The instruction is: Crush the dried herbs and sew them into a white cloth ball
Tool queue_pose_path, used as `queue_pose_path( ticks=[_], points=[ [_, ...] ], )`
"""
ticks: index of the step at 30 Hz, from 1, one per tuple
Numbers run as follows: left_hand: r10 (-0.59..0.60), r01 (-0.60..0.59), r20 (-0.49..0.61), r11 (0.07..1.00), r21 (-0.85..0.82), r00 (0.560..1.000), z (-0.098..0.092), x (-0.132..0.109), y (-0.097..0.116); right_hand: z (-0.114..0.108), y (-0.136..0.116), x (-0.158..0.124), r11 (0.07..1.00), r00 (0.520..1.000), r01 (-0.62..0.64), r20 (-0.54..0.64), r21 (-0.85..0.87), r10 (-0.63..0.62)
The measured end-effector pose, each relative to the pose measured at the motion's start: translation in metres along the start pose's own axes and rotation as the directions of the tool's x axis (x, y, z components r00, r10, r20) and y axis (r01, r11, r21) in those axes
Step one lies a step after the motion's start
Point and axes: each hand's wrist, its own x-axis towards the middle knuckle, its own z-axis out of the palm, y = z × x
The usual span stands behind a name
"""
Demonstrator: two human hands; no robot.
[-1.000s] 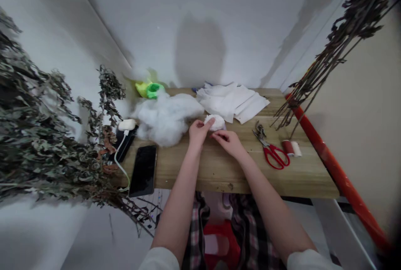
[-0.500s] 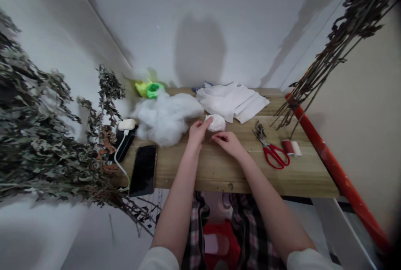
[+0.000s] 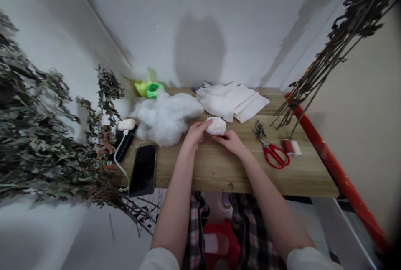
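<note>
A small, rounded white cloth bundle (image 3: pixel 216 126), wrinkled on top, is held over the wooden table (image 3: pixel 200 169). My left hand (image 3: pixel 196 133) grips its left side, the thumb pressed on top and the fingers beneath. At its lower edge is my right hand (image 3: pixel 230 141), with thumb and fingers pinched together; whatever is between those fingertips is too small to make out. Behind the bundle lie overlapping white cloth pieces (image 3: pixel 232 98). Fluffy white stuffing (image 3: pixel 166 115) is heaped to the left of my hands.
Red-handled scissors (image 3: pixel 272 151) lie at the right beside a dark red thread spool (image 3: pixel 288 147) and a white spool (image 3: pixel 296 148). A phone (image 3: pixel 143 169) and a white charger (image 3: pixel 126 125) are on the left. Dried plants (image 3: pixel 46 144) crowd the left side; more stems (image 3: pixel 332 52) lean at right.
My right hand has come up against the bundle's lower edge from slightly below it. The bundle has tilted, showing more of its top, and my left hand has shifted slightly left.
</note>
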Motion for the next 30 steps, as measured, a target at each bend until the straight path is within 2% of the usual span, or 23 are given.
queue_pose_path(
  ticks=[3, 10, 16, 20, 30],
  points=[
    [-0.004, 0.001, 0.072, 0.999, 0.041, 0.997, -0.004, -0.002, 0.000, -0.002, 0.002, 0.001, 1.000, 1.000, -0.015, -0.023, 0.004, 0.015],
    [0.033, -0.053, 0.144, 0.989, 0.141, 0.989, -0.013, -0.005, 0.001, -0.007, 0.008, 0.004, 0.999, 1.000, -0.021, -0.015, -0.036, 0.021],
    [0.027, -0.102, 0.295, 0.965, 0.243, 0.955, -0.024, -0.009, 0.003, -0.012, 0.005, 0.003, 0.998, 1.000, 0.008, 0.000, -0.058, -0.008],
    [0.033, -0.159, 0.372, 0.936, 0.313, 0.928, -0.025, -0.011, 0.002, -0.015, 0.003, 0.002, 1.000, 1.000, -0.001, 0.022, -0.024, 0.002],
    [0.036, -0.178, 0.419, 0.936, 0.305, 0.907, -0.018, -0.008, -0.004, -0.013, 0.005, 0.002, 0.998, 0.999, -0.041, -0.007, -0.041, 0.041]
  ],
)
